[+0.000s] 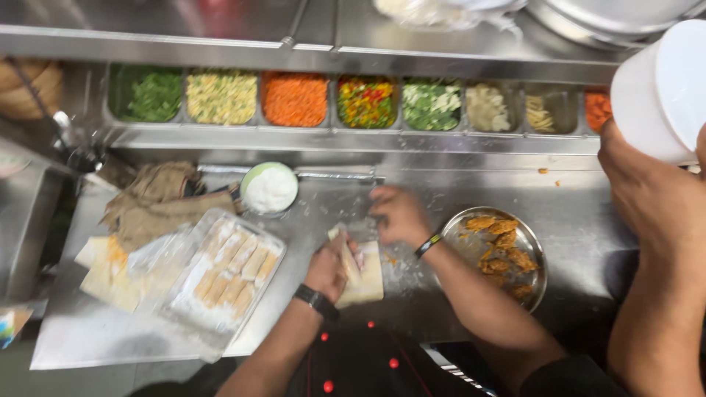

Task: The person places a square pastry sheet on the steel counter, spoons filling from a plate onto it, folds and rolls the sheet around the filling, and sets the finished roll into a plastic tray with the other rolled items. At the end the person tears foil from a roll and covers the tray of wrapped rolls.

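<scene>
A pale pastry sheet (368, 279) lies partly rolled on the steel counter (441, 184) in front of me. My left hand (327, 268), with a black watch on the wrist, grips the sheet's rolled left edge. My right hand (398, 215), with a dark wristband, has its fingers curled on the sheet's far corner; it is blurred. Just right of my right arm stands a round steel plate (535, 283) with orange-brown filling. A small bowl of white paste (270, 189) sits beyond the sheet.
A plastic-covered tray of finished rolls (228, 272) lies to the left, beside a stack of flat sheets (110, 276) and a brown cloth (158, 198). Inset tubs of chopped vegetables (294, 99) line the back. At right, another person's hand (647, 191) holds a white tub (658, 92).
</scene>
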`<state>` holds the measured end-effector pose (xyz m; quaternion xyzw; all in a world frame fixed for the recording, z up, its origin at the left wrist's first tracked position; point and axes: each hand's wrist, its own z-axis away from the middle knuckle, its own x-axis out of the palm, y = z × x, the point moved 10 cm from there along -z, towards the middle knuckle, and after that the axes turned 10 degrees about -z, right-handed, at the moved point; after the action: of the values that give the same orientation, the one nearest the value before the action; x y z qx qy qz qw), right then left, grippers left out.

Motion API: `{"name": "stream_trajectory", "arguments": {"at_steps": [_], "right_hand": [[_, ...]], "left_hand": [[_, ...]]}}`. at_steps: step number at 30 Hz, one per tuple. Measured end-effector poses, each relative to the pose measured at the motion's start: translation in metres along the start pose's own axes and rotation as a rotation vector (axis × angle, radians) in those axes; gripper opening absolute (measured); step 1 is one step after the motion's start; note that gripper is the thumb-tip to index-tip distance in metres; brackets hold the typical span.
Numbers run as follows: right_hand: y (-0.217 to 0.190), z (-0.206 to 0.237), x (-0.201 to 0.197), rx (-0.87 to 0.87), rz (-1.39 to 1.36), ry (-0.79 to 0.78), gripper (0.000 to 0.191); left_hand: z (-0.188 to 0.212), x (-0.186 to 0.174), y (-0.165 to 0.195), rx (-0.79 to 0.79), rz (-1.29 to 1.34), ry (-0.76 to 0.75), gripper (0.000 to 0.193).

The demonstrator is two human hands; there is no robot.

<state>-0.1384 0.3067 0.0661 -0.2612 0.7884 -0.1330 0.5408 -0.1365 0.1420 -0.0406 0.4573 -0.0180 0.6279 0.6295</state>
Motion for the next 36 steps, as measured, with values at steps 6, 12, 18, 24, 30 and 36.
{"name": "stream_trajectory", "arguments": {"at_steps": [6, 12, 18, 24, 30, 36], "right_hand": [[0.152, -0.012, -0.191, 0.783, 0.546, 0.358, 0.071], [0.231, -0.03, -0.191, 1.004, 0.434, -0.113, 0.062], [0.166, -0.055, -0.201, 0.466, 0.543, 0.196, 0.045], [-0.078, -0.046, -0.148, -0.457, -0.455, 0.176, 0.057], [-0.196, -0.055, -0.111, -0.301, -0.231, -0.032, 0.024], [-0.241, -0.043, -0.105, -0.35, -0.158, 0.015, 0.021]], "left_hand": [[0.013, 0.044, -0.002, -0.13, -0.037, -0.161, 0.015], [0.013, 0.034, 0.028, -0.094, -0.465, 0.003, 0.029], [0.035, 0.059, 0.111, 0.59, -1.066, 0.205, 0.029], [0.061, 0.084, 0.14, 0.775, -1.183, 0.252, 0.028], [0.101, 0.088, 0.154, 0.973, -1.334, 0.242, 0.025], [0.133, 0.077, 0.152, 1.015, -1.256, 0.258, 0.023]]}}
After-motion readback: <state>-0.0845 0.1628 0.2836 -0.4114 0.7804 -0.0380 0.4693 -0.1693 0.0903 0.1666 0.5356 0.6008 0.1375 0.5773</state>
